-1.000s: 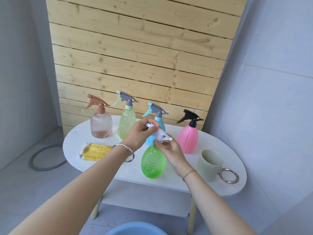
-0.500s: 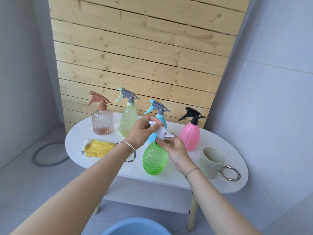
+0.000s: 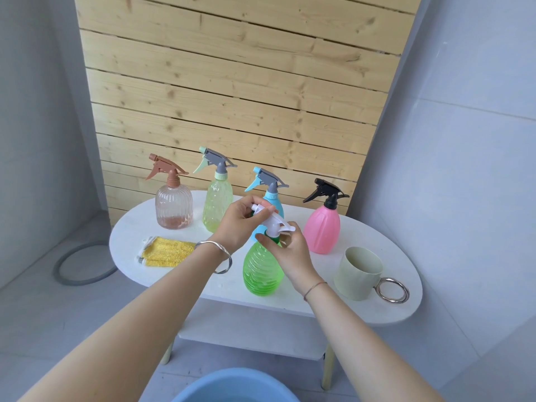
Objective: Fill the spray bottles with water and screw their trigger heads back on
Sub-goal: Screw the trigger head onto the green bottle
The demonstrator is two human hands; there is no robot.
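- The left hand point(image 3: 240, 224) grasps the white trigger head point(image 3: 275, 224), fingers curled over its nozzle end and thumb underneath. The back of the hand faces the camera.
- The right hand point(image 3: 291, 252) clasps the neck of the green bottle point(image 3: 261, 271). Its thumb lies across the dark green collar and its fingers wrap round the far side, mostly hidden.
- The trigger head sits on top of the green bottle's neck, tilted, its lever pointing right over the right hand. I cannot tell how far it is screwed on.
- The green bottle stands upright at the front middle of the white table point(image 3: 377, 313), centre of the frame.
- Both forearms rise from the bottom corners and converge on the bottle. The left wrist wears a silver bangle point(image 3: 220, 258) and the right a thin cord bracelet point(image 3: 314, 287).
- Just behind the hands a blue bottle point(image 3: 275, 203) is partly covered by them.
- To its right stands a pink bottle point(image 3: 322, 230) with a black head.
- Left of the hands stands a yellow-green bottle point(image 3: 217, 204), and further left a clear bottle point(image 3: 174, 207) with a brown head. All four have their heads on.
- A yellow cloth point(image 3: 166, 252) lies on the table's left.
- A pale mug point(image 3: 358, 272) with a ring handle stands at the right.
- The rim of a blue basin point(image 3: 235, 385) shows at the bottom edge.
- A grey ring point(image 3: 82, 264) lies on the floor at the left.
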